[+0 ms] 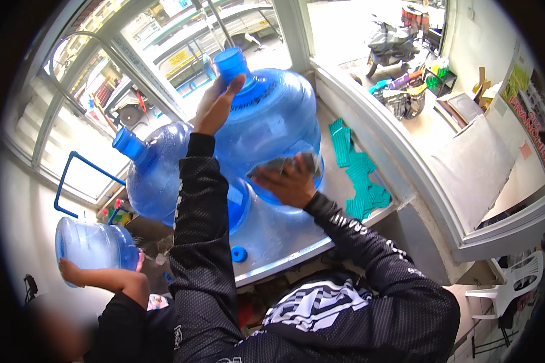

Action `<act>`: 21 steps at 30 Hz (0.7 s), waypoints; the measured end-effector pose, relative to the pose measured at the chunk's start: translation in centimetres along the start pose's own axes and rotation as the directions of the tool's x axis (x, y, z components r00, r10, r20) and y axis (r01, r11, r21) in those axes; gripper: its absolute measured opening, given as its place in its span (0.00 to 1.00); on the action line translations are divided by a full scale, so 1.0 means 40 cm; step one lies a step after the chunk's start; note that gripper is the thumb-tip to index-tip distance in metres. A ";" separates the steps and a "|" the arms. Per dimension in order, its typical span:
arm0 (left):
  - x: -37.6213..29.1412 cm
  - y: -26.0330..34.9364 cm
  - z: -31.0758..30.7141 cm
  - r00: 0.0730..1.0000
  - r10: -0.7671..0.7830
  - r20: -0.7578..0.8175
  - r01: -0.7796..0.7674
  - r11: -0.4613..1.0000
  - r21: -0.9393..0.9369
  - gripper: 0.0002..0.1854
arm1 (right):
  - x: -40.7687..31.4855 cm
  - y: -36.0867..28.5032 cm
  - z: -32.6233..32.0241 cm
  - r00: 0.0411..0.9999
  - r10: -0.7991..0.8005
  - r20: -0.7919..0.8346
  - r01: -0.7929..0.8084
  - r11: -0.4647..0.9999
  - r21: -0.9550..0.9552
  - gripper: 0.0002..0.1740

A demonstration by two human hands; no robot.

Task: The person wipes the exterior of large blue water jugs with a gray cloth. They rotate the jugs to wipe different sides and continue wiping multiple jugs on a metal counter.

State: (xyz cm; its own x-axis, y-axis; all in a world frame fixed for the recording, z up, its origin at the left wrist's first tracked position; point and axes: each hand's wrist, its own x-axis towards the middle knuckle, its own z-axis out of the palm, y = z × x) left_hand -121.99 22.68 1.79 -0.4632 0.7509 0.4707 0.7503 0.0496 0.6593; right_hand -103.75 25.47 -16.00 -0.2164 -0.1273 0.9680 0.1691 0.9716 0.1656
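A large blue plastic water jug (272, 122) stands on the metal counter (281, 231) in front of me. My left hand (218, 106) grips its neck, just under the blue cap (229, 59). Low on the jug's side, my right hand (288, 181) presses a dark grey cloth-like piece (274, 164) against the plastic. What this piece is made of cannot be told. Close on the left stands a second blue jug (156, 170), partly hidden by my left forearm. A loose blue cap (239, 254) lies by the counter's front edge.
At lower left a co-worker's arm (118, 281) holds another jug (95, 247) on its side, with water spraying near it. Teal ribbed strips (356, 168) lie on the counter's right. Blue pipe (63, 181) runs along the left wall. Windows rise behind; a white plastic chair (504, 286) stands right.
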 end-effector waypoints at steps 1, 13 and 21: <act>-0.002 0.007 0.007 0.999 -0.049 -0.019 0.049 0.999 0.011 0.35 | -0.003 0.022 0.016 1.000 0.026 -0.011 -0.026 1.000 -0.014 0.18; 0.032 -0.049 -0.031 0.997 0.059 0.050 -0.062 0.997 0.048 0.32 | -0.152 0.052 0.052 0.712 0.702 -0.028 -0.676 0.695 0.243 0.29; 0.020 -0.087 -0.010 0.994 0.039 0.098 -0.035 0.999 -0.036 0.37 | -0.068 0.037 0.135 0.662 0.746 -0.069 -0.690 0.643 0.332 0.31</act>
State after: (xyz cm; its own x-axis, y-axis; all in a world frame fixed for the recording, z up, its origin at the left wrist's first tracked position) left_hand -125.19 22.85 0.11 -0.3851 0.8134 0.4359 0.7488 -0.0006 0.6628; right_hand -108.09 28.34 -19.42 0.0490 0.6267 0.7777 -0.0610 0.7791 -0.6239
